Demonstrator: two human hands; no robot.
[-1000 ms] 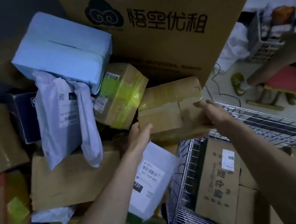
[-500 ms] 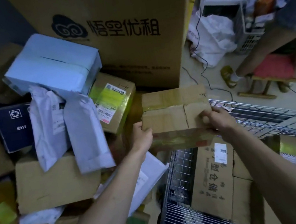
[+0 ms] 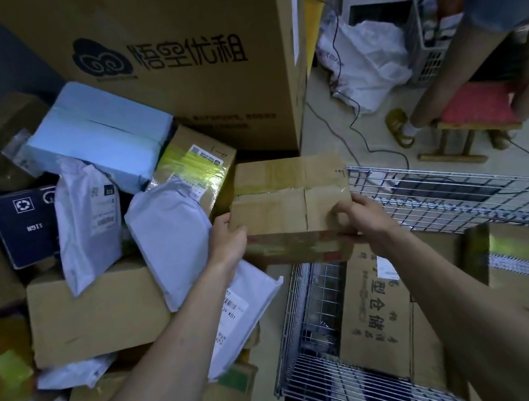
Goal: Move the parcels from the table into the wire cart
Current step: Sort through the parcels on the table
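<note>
A taped brown cardboard box (image 3: 291,203) hangs between my two hands, just left of the wire cart (image 3: 429,198). My left hand (image 3: 228,240) grips its left side. My right hand (image 3: 359,220) grips its right front corner, thumb curled on top. Inside the cart stand a printed cardboard box (image 3: 374,314) and a box with yellow tape (image 3: 515,261). Left of my arms the table is piled with parcels: white mailer bags (image 3: 172,239), a flat brown box (image 3: 97,313), a pale blue box (image 3: 100,132) and a yellow-taped box (image 3: 194,162).
A very large printed carton (image 3: 171,59) stands behind the pile. On the floor at the right are a black cable (image 3: 368,145), a white bag (image 3: 369,62), a red-seated stool (image 3: 474,111) and another person's leg (image 3: 445,81).
Both hands closed on the brown box and lifted it off the pile. It has come toward me and to the right, nearer the cart's rim.
</note>
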